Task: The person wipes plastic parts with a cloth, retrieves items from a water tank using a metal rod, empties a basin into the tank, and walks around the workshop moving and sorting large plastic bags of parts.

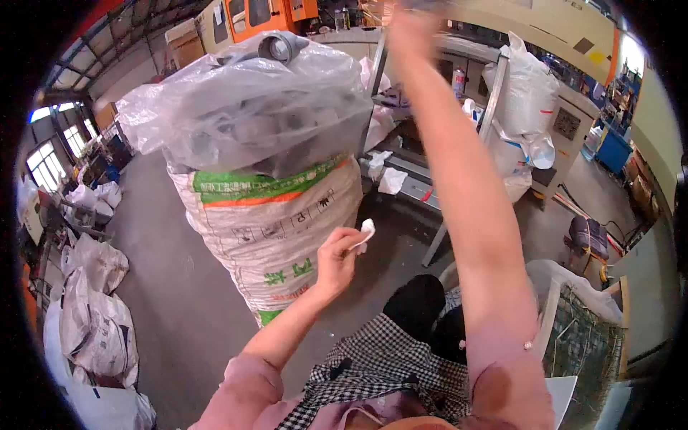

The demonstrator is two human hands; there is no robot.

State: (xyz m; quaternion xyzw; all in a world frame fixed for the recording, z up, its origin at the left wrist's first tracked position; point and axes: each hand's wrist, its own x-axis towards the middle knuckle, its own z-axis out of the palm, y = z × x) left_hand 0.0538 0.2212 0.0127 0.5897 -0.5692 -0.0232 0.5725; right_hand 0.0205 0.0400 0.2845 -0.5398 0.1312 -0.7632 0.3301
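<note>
Wearing a pink shirt, pinching a white wad (cloth or paper) in the left hand beside the sack. Probably light and soft, best taken by a fold. Cannot tell the grip of the blurred right hand.

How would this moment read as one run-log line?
left hand: pinching small white tissue-like piece | right hand: outstretched, blurred, grip unclear | nearby: bulky white-and-green woven sack

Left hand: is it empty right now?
No, the left hand pinches a small white scrap between its thumb and fingers.
</note>
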